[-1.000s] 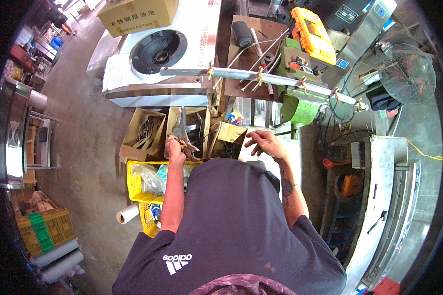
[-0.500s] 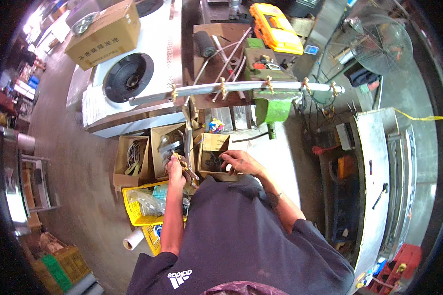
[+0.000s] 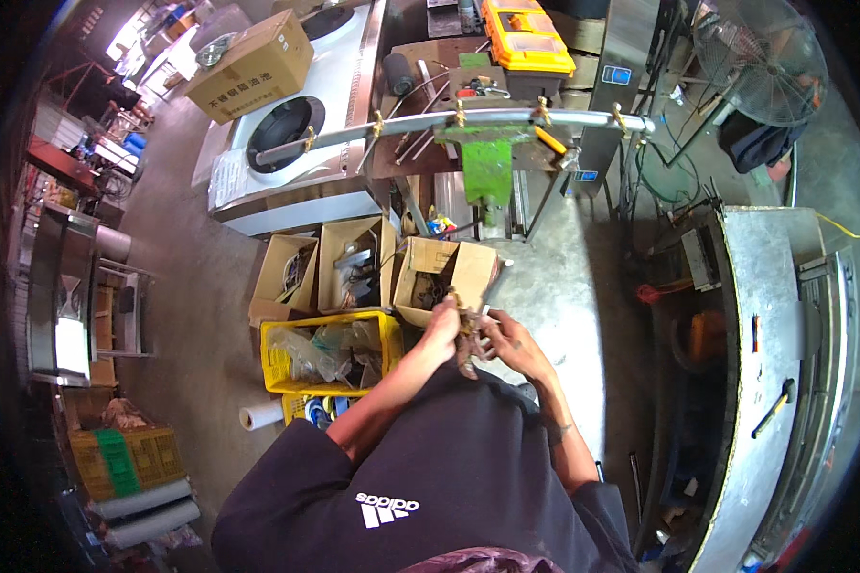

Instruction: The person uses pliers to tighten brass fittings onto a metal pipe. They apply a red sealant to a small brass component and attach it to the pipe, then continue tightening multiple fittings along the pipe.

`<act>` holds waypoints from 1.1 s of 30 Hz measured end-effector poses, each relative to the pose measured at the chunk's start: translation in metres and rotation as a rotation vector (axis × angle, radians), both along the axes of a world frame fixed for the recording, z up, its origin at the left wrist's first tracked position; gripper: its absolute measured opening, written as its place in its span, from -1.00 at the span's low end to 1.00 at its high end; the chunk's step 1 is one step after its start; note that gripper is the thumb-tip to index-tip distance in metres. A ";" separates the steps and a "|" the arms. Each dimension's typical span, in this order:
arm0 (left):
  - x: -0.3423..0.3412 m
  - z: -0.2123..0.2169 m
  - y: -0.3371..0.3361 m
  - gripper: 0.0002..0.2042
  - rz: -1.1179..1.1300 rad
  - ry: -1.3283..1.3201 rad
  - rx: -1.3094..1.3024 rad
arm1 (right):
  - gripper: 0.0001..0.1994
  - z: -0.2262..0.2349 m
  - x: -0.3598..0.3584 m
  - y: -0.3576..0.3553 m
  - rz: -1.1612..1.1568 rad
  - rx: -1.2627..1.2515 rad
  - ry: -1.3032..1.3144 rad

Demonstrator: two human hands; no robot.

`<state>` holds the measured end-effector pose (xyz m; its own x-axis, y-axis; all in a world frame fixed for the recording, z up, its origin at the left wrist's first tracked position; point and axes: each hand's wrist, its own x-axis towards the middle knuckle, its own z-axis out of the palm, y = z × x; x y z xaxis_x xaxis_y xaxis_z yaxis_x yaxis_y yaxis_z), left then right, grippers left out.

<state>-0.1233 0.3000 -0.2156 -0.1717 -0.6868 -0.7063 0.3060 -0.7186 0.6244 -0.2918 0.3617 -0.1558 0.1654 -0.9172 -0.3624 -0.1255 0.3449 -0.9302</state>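
Observation:
My left hand [image 3: 442, 328] and my right hand [image 3: 508, 336] meet in front of my dark shirt, both closed around a small brownish metal part [image 3: 467, 342]. Its exact shape is too small to tell. Just beyond the hands stands an open cardboard box [image 3: 440, 277] holding dark parts. A long metal pipe with brass fittings [image 3: 468, 119] runs across a green clamp stand [image 3: 487, 167] farther ahead.
Two more open cardboard boxes [image 3: 330, 267] and a yellow crate [image 3: 330, 353] with plastic bags sit on the concrete floor at my left. A large white fan housing [image 3: 287, 143], a yellow toolbox [image 3: 526, 38], a floor fan [image 3: 760, 57] and a steel cabinet [image 3: 784, 363] surround me.
My right hand left the cardboard box and came back to join the left hand at my chest. The view shifted, with the pipe and boxes now farther right.

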 end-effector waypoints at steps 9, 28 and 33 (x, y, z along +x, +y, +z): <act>-0.203 -0.021 0.107 -0.64 -0.362 -0.296 -0.343 | -0.50 0.003 -0.154 0.156 -0.469 0.148 0.104; -0.688 -0.002 0.145 -0.54 -1.307 0.208 -0.403 | -0.19 -0.031 -0.489 0.275 -1.589 0.296 0.459; -0.845 -0.024 0.152 -0.56 -1.388 -0.227 -0.417 | -0.30 -0.022 -0.633 0.277 -1.621 0.583 0.419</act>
<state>-0.9683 0.4520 -0.2397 -0.7655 -0.2234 -0.6034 -0.5959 -0.1074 0.7958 -0.9246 0.6387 -0.1774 -0.8718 0.2008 -0.4469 0.4708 0.5956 -0.6509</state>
